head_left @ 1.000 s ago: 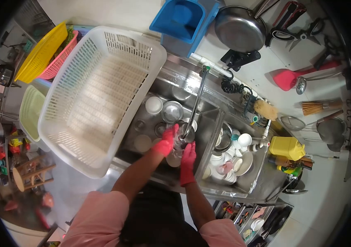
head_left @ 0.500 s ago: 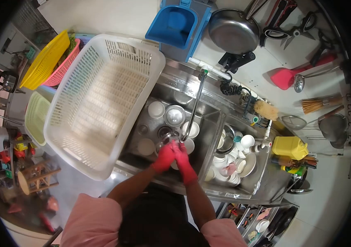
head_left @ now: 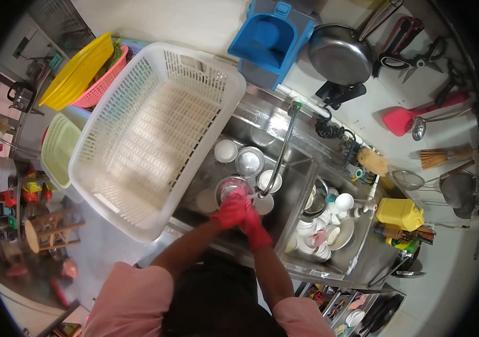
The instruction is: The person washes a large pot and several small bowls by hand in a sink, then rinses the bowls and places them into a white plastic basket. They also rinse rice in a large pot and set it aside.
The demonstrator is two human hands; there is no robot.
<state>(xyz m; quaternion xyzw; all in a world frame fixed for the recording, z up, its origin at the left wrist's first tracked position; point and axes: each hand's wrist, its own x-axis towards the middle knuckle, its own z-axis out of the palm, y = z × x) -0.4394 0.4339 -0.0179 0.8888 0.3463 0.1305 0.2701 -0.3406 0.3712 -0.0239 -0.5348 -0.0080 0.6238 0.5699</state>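
Both gloved hands close together at a shiny round bowl

Head view: the left hand (head_left: pixel 230 214), in a bright pink-red rubber glove, reaches over the shiny round bowl (head_left: pixel 224 185), its fingertips inside the rim; how tightly they are bent, or whether they grip, I cannot tell. The right hand (head_left: pixel 255 229), gloved alike, is just beside it, fingers partly hidden, their opening and hold unclear. The bowl is in the grey stainless-steel basin (head_left: pixel 283 208), near the end of a slim metal tap (head_left: pixel 285 146). A small white round bowl (head_left: pixel 225 150) and a silvery metal bowl (head_left: pixel 249 161) are beyond it, and a large white slotted plastic basket (head_left: pixel 238 84) stands to the left
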